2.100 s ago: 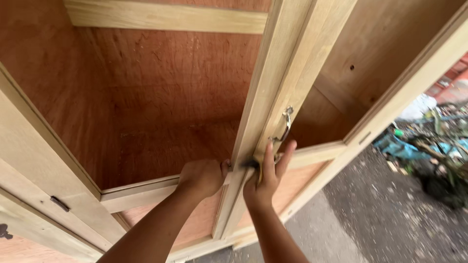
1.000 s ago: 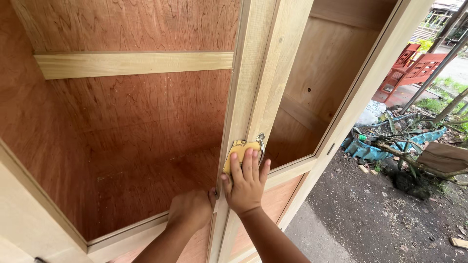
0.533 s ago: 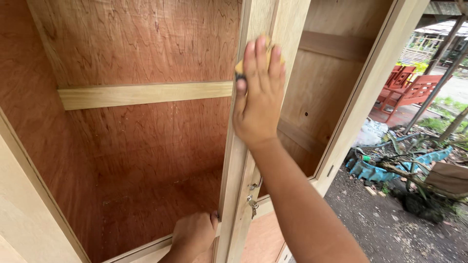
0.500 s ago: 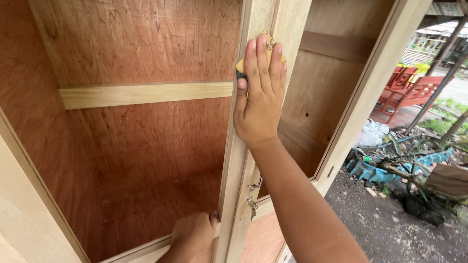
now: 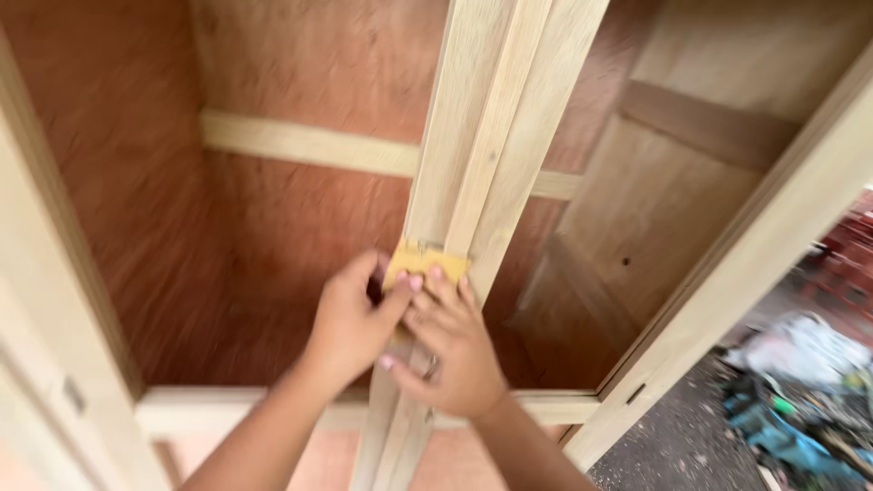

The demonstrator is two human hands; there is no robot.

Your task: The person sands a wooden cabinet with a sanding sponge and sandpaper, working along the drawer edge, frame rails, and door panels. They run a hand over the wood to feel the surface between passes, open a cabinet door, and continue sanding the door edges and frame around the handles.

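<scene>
A small yellow piece of sandpaper (image 5: 426, 262) lies against the pale central upright post (image 5: 491, 136) of an open wooden cabinet. My left hand (image 5: 350, 323) pinches the sandpaper's left edge with thumb and fingertip. My right hand (image 5: 450, 355), with a ring on one finger, sits just below, its fingertips pressing the sandpaper's lower edge onto the post. The two hands touch each other in front of the post.
Reddish plywood (image 5: 300, 236) lines the cabinet's inside, crossed by a pale horizontal rail (image 5: 309, 145). A bottom rail (image 5: 236, 409) runs under the hands. A slanted door frame (image 5: 773, 245) stands at the right, with blue and white debris (image 5: 800, 409) on the dark ground beyond.
My right hand slid the sandpaper down the post from high up. My left hand rose from the bottom rail and now grips the sandpaper too. The camera has moved closer.
</scene>
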